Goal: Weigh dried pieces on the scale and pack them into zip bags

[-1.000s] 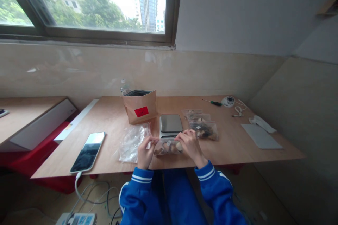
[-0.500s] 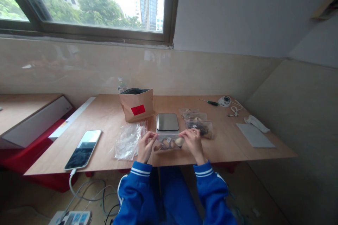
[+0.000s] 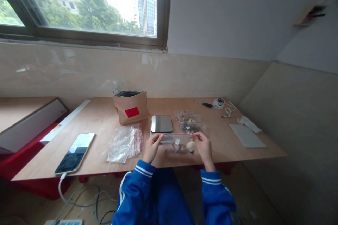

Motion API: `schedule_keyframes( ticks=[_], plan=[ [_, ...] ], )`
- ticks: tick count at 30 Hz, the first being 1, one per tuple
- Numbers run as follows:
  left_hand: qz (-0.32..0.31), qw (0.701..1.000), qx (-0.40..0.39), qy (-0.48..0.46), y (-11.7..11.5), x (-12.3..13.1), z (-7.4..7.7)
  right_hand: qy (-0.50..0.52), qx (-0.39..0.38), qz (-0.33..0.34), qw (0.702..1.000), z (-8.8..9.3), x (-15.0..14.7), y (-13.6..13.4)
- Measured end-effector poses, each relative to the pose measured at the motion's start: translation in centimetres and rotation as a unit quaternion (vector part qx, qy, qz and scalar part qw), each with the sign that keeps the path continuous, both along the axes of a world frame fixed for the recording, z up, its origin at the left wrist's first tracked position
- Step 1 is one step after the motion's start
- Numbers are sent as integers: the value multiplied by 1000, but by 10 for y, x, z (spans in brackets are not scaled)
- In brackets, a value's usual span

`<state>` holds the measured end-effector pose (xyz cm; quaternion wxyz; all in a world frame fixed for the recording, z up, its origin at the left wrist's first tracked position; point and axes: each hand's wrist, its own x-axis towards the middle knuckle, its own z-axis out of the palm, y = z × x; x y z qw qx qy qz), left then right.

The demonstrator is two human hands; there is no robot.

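Window wall: a window (image 3: 92, 10) above pale tiles, with a wooden table (image 3: 95, 114) below.
Held bag: a clear zip bag (image 3: 171, 144) of dried brownish pieces, near the table's front edge, just before the scale (image 3: 161, 123); whether its base touches the wood, I cannot tell.
Left hand (image 3: 152, 146): thumb and fingertips pinched together on the bag's top left corner.
Right hand (image 3: 202, 146): likewise closed on the top right corner.
Filled bags (image 3: 194, 127): beyond the right hand.
Spill risk: the seal's closure is unclear — if gapping, a tilt could drop pieces.
Slip risk: corner-only pinches — one loosening could swing the bag down.
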<state>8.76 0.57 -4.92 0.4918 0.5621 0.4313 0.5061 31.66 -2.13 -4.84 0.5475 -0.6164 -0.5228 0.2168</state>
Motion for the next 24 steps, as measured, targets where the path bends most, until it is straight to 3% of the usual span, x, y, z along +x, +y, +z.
schedule_keyframes(
  ticks=[5, 8, 10, 12, 15, 17, 20, 22, 24],
  plan=[
    [46, 995, 56, 61, 2, 1, 11, -52, -35, -52, 997, 22, 64, 23],
    [127, 979, 108, 116, 22, -22, 33, -161, -33, -120, 979, 17, 82, 35],
    [228, 949, 158, 152, 43, -42, 58, -231, 15, -186, 955, 5, 74, 34],
    [339, 893, 207, 212, 66, -60, 87, -276, 62, -225, 932, -12, 52, 26],
    [457, 806, 225, 299, 98, -80, 122, -315, 51, -201, 926, -42, 11, 15],
    [472, 787, 203, 340, 112, -90, 133, -331, 21, -200, 922, -59, -7, 16],
    [424, 805, 142, 390, 117, -103, 136, -337, -10, -204, 919, -69, -13, 32],
    [389, 817, 119, 409, 109, -110, 134, -324, -23, -211, 922, -59, -13, 45],
    [371, 821, 117, 418, 93, -114, 132, -308, -28, -203, 929, -34, -25, 55]
  ],
)
